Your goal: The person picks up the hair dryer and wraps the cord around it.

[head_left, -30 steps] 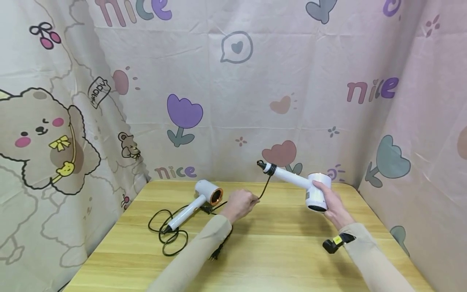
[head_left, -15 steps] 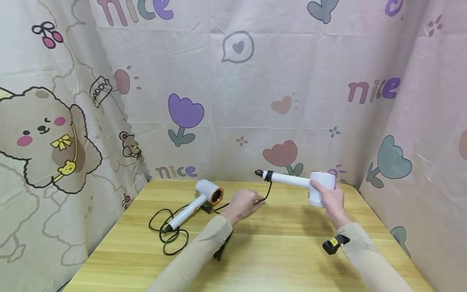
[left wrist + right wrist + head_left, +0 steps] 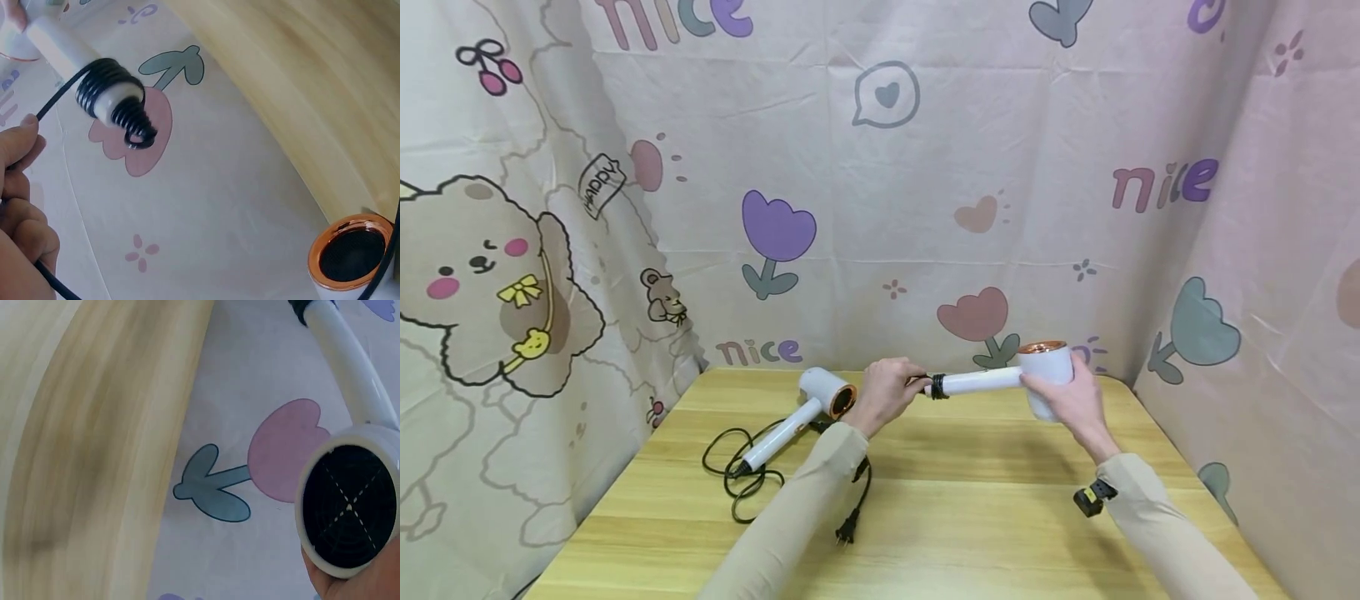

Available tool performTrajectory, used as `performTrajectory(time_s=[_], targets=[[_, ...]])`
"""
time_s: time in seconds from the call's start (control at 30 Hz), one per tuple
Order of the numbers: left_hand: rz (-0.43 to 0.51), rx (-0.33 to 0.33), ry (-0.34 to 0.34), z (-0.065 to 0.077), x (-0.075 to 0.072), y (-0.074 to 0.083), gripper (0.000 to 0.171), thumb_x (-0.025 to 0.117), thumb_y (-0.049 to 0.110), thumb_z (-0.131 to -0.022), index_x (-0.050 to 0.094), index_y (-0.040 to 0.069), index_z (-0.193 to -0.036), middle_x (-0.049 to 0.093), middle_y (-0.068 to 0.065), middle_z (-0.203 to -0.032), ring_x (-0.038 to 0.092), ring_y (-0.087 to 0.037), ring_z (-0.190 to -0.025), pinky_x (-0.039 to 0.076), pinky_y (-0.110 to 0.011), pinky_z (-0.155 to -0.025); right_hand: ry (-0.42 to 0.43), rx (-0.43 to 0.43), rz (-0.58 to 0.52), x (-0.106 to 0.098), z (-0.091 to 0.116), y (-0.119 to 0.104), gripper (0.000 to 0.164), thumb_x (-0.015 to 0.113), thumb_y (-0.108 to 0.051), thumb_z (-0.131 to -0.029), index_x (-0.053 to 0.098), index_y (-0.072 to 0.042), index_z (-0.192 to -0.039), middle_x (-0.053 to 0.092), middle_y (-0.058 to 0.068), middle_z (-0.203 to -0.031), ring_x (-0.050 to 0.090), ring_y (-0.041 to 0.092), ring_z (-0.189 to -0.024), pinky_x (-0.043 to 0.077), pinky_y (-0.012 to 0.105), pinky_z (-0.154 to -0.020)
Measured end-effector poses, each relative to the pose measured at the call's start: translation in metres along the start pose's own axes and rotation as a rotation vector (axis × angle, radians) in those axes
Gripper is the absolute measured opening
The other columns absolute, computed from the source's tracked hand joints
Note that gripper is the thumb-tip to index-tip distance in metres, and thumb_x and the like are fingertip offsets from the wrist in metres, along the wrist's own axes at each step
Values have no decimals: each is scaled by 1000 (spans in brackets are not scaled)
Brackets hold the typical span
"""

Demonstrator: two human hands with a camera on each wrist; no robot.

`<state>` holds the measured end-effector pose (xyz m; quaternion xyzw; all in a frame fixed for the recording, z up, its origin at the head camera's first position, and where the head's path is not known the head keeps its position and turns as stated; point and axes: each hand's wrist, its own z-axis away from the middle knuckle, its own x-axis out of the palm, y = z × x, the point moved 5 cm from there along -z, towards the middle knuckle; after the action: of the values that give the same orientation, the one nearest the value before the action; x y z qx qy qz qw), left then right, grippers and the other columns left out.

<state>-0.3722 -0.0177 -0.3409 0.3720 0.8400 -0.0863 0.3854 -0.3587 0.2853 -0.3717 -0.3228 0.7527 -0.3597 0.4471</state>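
Hair dryer [image 3: 997, 380] in the right hand [image 3: 1075, 404], gripped by its barrel, handle toward the left hand [image 3: 883, 393]. At the latter, a thumb-and-finger pinch on the black cord [image 3: 109, 82] (coiled round the handle's end). Left of that hand, on the worktop [image 3: 970, 517], a second dryer [image 3: 787, 431].

A white hair dryer [image 3: 782, 434] lies toward the left of the wood-grain table [image 3: 970, 517], its copper-ringed opening turned to the right and its handle slanting toward the near left, beside loops of black cord [image 3: 703, 457]. Patterned fabric [image 3: 880, 175] hangs behind and at both sides, printed with a winking bear [image 3: 475, 250] (yellow bow and all) and a purple tulip [image 3: 778, 227].
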Motion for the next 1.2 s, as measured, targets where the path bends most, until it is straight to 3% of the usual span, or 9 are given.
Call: performTrajectory(time_s=[0.2, 0.43, 0.57, 0.73, 0.87, 1.0, 1.2], targets=[[-36, -55, 4, -4, -4, -11, 12, 78, 32, -83, 80, 21, -87, 70, 7, -76, 58, -5, -57, 42, -19, -48, -98, -60, 77, -1, -4, -1, 92, 82, -45, -76, 37, -12, -149, 59, 23, -116, 60, 35, -97, 55, 34, -69], [-42, -54, 110, -8, -9, -28, 13, 78, 30, -82, 80, 19, -89, 64, 6, -67, 49, -4, -50, 36, -18, -44, -249, -156, 121, -7, -16, -4, 79, 83, -37, -77, 46, -7, -140, 60, 23, -114, 61, 33, -94, 52, 34, -70], [-50, -128, 151, -10, -10, -40, 16, 78, 30, -82, 80, 17, -91, 62, 4, -64, 41, -4, -46, 31, -19, -43, -360, -125, 42, -7, -21, 1, 72, 80, -33, -82, 45, -7, -139, 59, 23, -116, 62, 30, -92, 55, 36, -71], [-68, -237, 153, -9, -8, -49, 21, 77, 35, -83, 80, 18, -94, 68, 1, -69, 43, -5, -46, 32, -20, -43, -455, -31, -79, -5, -19, 11, 68, 75, -28, -87, 41, 0, -139, 59, 25, -112, 65, 25, -84, 58, 40, -69], [-45, -323, 122, -5, -2, -54, 21, 75, 38, -84, 80, 21, -96, 76, 0, -80, 42, -6, -42, 28, -20, -39, -507, 63, -196, -2, -15, 20, 67, 70, -26, -90, 36, 4, -139, 60, 17, -106, 65, 24, -84, 59, 43, -72], [-2, -403, 51, 2, 8, -60, 21, 72, 40, -86, 80, 24, -98, 77, 1, -88, 43, -6, -38, 23, -21, -35, -526, 107, -311, 0, -12, 27, 59, 64, -24, -94, 36, 3, -138, 61, 8, -102, 64, 22, -86, 59, 43, -74], [-13, -387, -83, 16, 26, -62, 21, 68, 43, -90, 80, 27, -99, 77, 3, -91, 64, -10, -58, 35, -22, -40, -537, 131, -390, 5, -7, 32, 53, 59, -24, -97, 34, -2, -138, 61, 5, -102, 64, 21, -88, 58, 44, -76]])
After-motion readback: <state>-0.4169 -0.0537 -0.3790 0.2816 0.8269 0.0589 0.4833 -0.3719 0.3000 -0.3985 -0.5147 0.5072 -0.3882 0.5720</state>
